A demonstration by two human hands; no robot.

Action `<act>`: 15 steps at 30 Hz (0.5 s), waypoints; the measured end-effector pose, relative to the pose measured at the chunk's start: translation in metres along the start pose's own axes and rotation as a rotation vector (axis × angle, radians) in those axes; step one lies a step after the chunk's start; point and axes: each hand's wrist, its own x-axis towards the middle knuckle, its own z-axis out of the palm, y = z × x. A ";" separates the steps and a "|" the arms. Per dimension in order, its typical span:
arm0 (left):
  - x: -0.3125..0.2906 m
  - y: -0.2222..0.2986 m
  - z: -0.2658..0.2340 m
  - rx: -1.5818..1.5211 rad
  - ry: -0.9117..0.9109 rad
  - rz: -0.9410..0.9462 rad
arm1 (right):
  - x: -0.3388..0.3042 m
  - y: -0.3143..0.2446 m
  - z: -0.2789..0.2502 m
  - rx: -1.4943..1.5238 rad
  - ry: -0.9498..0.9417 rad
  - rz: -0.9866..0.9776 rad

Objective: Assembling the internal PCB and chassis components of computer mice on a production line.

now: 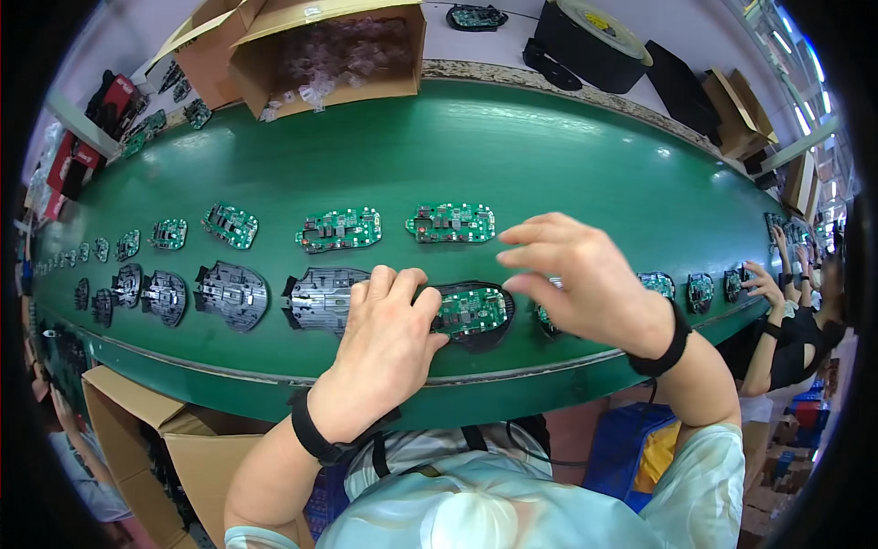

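The person's left grip [389,311] rests at the left end of a black shell [489,342] with a green circuit board [471,311] lying in it. The right grip [576,279] is just beside, thumb and fingers parted. Two loose boards [451,222] lie beyond on the green surface [549,146]; across from us, a cardboard box [251,75] holds clear plastic pieces [343,50].

- The worker's left hand [386,316] and right hand [590,284] made two.
- Each wore one wristband [674,346].
- I counted at least six bare shells [231,295].
- At least seven loose boards [352,225] lay out.
- Filled shells [476,309] numbered four or more.
- At least five cartons [208,64] stood about.
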 end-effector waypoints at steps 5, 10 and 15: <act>-0.009 -0.002 -0.003 -0.063 0.177 0.066 | 0.004 0.001 -0.018 -0.057 -0.092 0.031; -0.045 -0.015 -0.016 -0.087 0.262 -0.024 | 0.023 0.007 -0.017 -0.087 -0.133 0.018; -0.080 -0.058 -0.042 -0.051 0.399 -0.136 | 0.096 0.006 -0.007 -0.162 -0.155 -0.028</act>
